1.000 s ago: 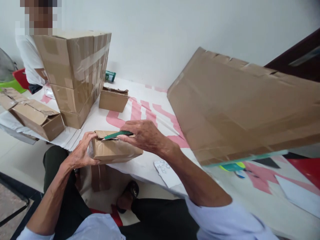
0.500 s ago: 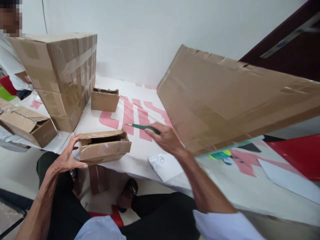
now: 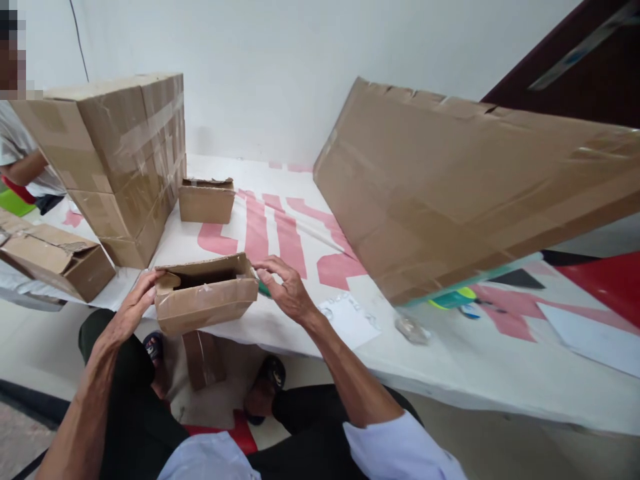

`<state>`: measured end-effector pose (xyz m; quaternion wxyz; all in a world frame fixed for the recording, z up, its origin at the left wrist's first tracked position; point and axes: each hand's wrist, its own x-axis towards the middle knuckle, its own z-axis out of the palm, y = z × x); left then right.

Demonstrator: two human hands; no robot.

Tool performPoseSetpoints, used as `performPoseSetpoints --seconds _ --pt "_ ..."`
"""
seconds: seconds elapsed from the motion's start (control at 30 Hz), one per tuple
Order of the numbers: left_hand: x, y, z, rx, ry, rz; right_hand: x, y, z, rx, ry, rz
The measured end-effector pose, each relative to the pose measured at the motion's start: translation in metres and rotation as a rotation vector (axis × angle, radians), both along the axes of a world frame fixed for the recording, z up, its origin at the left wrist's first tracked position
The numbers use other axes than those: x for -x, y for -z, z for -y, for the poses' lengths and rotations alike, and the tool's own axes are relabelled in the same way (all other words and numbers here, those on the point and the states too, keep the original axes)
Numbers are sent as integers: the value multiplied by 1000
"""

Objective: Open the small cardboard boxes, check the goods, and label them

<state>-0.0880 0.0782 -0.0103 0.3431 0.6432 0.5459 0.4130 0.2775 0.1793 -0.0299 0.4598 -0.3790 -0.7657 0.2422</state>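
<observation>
Cardboard box (image 3: 205, 308) with its top gaping sits between the person's two hands at the near edge of the bench (image 3: 475, 360); from where I stand I can't tell whether it rests there or is partly held up. The left hand (image 3: 131, 308) is half-curled around the near-left end, fingertips at the upper edge, likely to steady it and keep the flap back. Over at the opposite end, the right hand (image 3: 286, 288) has its fingers bent to the upper corner, which would stop the box from twisting. How firmly either one grips, I can't say. Something green (image 3: 264, 289) peeks out between the right hand and that end, mostly hidden. Just beyond the hands is a smaller box (image 3: 206, 204); the tall stack of boxes (image 3: 117, 150) rises past the left hand, leaving working room in front. A sheet of paper (image 3: 349, 321) lies right beside the right wrist.
</observation>
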Motion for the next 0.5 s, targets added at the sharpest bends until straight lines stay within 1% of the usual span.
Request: performPoseSetpoints --seconds 0.07,0.13,0.3,0.5 --pt "2 2 1 24 30 17 5 -19 13 -26 -68 17" --pt "2 2 3 69 63 33 7 -28 25 -46 -96 36" --pt "2 -1 3 121 123 61 5 -31 45 -85 -183 77" --pt "3 -4 2 89 140 9 7 -36 47 -139 -210 129"
